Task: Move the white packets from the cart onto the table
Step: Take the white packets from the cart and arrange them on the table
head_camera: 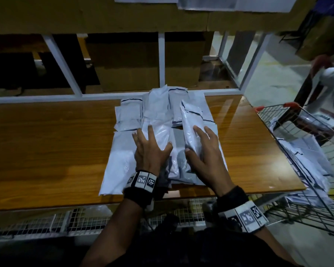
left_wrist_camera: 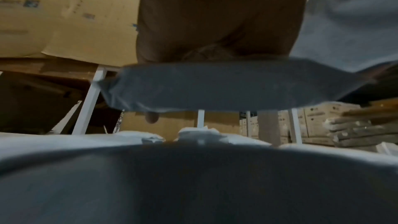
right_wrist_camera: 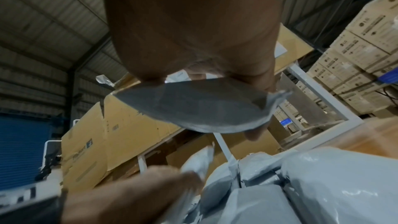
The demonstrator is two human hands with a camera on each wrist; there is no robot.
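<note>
A glossy brown wooden tabletop (head_camera: pixel 46 151) carries a spread of white plastic mailer packets (head_camera: pixel 158 116), laid overlapping in rough rows at its middle and reaching back to the white metal frame (head_camera: pixel 96 96) at the tabletop's far edge. The left hand (head_camera: pixel 150 149) lies on a packet in the middle of that spread, fingers straight and fanned, pressing flat. Just beside it, the right hand (head_camera: pixel 204 153) grips a glossy white packet with a dark stripe (head_camera: pixel 191 122), thumb on the packet's near side and fingers around the far side, so the packet stands tilted on its long edge above the others. From the right wrist, a grey-white packet end (right_wrist_camera: pixel 204 106) sits clamped under the palm (right_wrist_camera: pixel 193 23); the left wrist view is blurred, and a packet end seems to sit under that palm too. At the tabletop's right end stands a wire shopping cart with red corner caps (head_camera: pixel 289 120), with more white packets (head_camera: pixel 308 160) piled inside. Brown cardboard boxes (head_camera: pixel 123 60) stand behind the white frame.
</note>
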